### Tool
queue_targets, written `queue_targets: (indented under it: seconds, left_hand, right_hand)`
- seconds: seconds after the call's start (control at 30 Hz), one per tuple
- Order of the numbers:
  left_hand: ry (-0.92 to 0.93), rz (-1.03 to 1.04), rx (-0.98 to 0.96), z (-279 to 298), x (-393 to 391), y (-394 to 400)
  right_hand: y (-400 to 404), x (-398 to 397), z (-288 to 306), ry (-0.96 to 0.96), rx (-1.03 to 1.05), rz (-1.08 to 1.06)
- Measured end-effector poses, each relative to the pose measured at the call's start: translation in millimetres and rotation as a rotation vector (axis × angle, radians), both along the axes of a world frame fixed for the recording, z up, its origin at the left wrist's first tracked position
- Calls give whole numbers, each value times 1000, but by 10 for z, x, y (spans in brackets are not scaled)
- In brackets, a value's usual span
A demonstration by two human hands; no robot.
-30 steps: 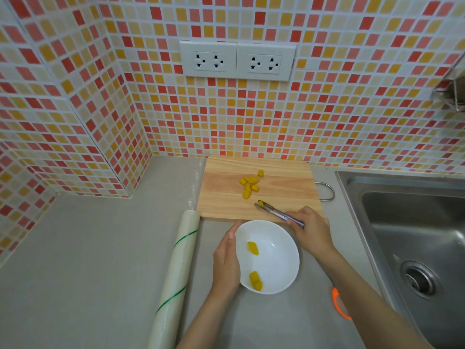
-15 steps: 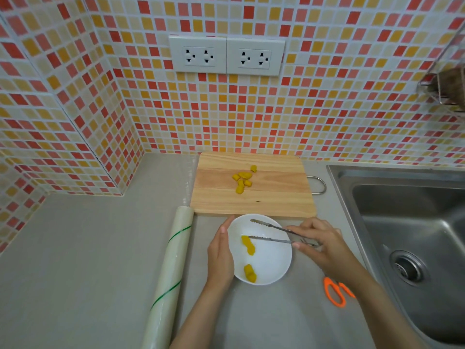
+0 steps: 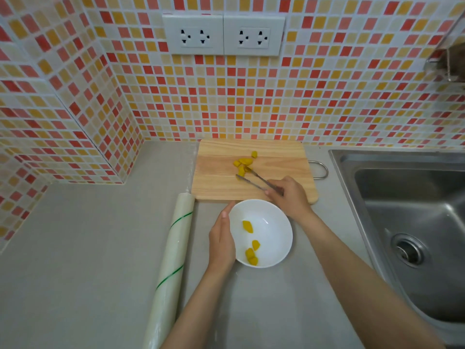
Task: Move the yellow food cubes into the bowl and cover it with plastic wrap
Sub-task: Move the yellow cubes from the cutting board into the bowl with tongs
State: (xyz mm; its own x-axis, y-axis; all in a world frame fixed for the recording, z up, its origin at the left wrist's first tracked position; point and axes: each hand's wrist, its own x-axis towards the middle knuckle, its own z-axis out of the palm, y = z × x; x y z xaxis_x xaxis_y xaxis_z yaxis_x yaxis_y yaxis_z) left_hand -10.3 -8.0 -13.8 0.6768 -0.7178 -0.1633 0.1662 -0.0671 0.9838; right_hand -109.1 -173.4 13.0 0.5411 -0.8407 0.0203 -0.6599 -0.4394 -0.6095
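Note:
A white bowl (image 3: pixel 274 222) sits on the grey counter in front of a wooden cutting board (image 3: pixel 216 177). Inside the bowl lie several yellow food cubes (image 3: pixel 252 249). More yellow cubes (image 3: pixel 242 162) are clustered near the middle of the board. My right hand (image 3: pixel 289 195) grips metal tongs (image 3: pixel 254 178), whose spread tips reach the edge of that cluster. My left hand (image 3: pixel 221 238) rests flat against the bowl's left side. A roll of plastic wrap (image 3: pixel 168 270) lies lengthwise left of the bowl.
A steel sink (image 3: pixel 412 222) with its drain occupies the right side. The tiled wall with two white sockets (image 3: pixel 224 35) rises behind the board, and a tiled corner juts out at left. A metal ring handle (image 3: pixel 320 168) sticks out from the board's right edge.
The tongs left a cube in the bowl and my right hand moved them from above the bowl back up onto the board, to the cube cluster. The left hand stayed at the bowl.

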Motion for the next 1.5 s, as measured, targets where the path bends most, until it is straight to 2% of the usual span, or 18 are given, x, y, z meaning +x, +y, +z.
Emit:
queue_targets:
  seconds: [0.13,0.3,0.5,0.6,0.7,0.8,1.03,1.17,1.23,1.33,1.5]
  left_hand:
    - [-10,6,5,13,-12,-1]
    - [8,4,-12,14,-22,4]
    - [8,-4,-13,36,-15,11]
    - [4,12,-18,41,-15,25]
    - [15,9,-19,45,-21,14]
    - [25,-6,-27,43,-33,-2]
    - [-7,-10,-24,-3,-31,-7]
    - [-8,-1,-9,-10,-28,-7]
    - [-7,3,-7,-2,-30,-6]
    - [3,3,-6,11,-38,-3]
    - [2,14,-4,-1,-31,3]
  right_hand:
    - [-109,220,-55,73,-19,-12]
    - [-119,278,-79,71,-47,2]
    - [-21,58,-74,-100,-53,-17]
    - [137,-149,14,-256,7,-36]
    - [351,-397,112,-334,49,19]
    - [519,-628,177,-303,69,77]
    - [629,-844,214,-255,51,40]
    - [517,-804,225,-267,12,-10]
    - [399,-704,184,-285,23,-103]
    - [179,-473,67,-179,22,-197]
    - [-45,-59,-86,-12,-24,-158]
